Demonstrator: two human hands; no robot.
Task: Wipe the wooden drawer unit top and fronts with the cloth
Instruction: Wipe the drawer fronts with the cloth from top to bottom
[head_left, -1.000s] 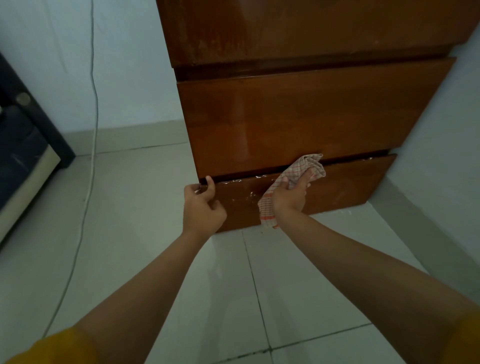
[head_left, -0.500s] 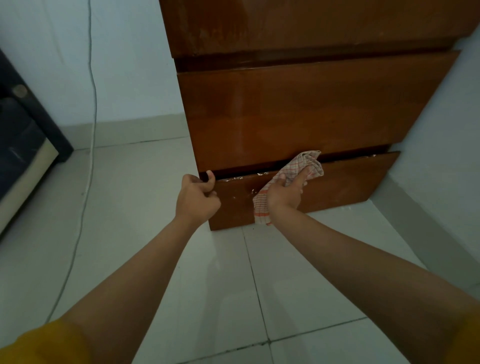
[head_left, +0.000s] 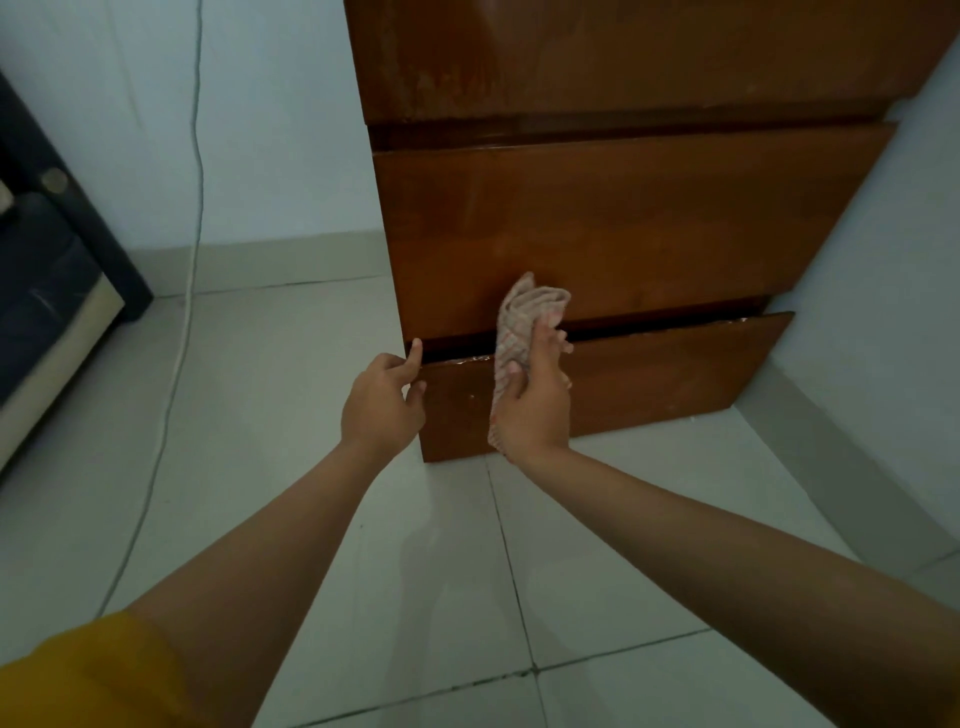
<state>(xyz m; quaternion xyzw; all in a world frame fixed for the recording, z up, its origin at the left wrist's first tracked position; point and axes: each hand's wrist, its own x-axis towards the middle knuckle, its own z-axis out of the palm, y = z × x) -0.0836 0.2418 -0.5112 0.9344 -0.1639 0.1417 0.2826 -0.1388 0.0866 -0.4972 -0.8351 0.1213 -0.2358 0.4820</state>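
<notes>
The brown wooden drawer unit (head_left: 623, 218) stands against the wall, with three drawer fronts in view. Its bottom drawer (head_left: 665, 379) is pulled out slightly, leaving a dark gap above it. My left hand (head_left: 382, 402) pinches the top left corner of that drawer front. My right hand (head_left: 535, 400) holds a checked pale cloth (head_left: 524, 319) against the drawer's top edge, near its left part. The cloth bunches up over the gap and touches the middle drawer's lower edge. The unit's top is out of view.
Pale floor tiles (head_left: 322, 519) spread in front of the unit. A white cable (head_left: 193, 208) hangs down the left wall and trails along the floor. A dark piece of furniture (head_left: 47, 291) stands at the far left. A light wall (head_left: 883, 249) closes in on the right.
My right hand has slid the cloth leftwards along the bottom drawer's top edge, closer to my left hand. The left hand keeps its grip on the drawer corner.
</notes>
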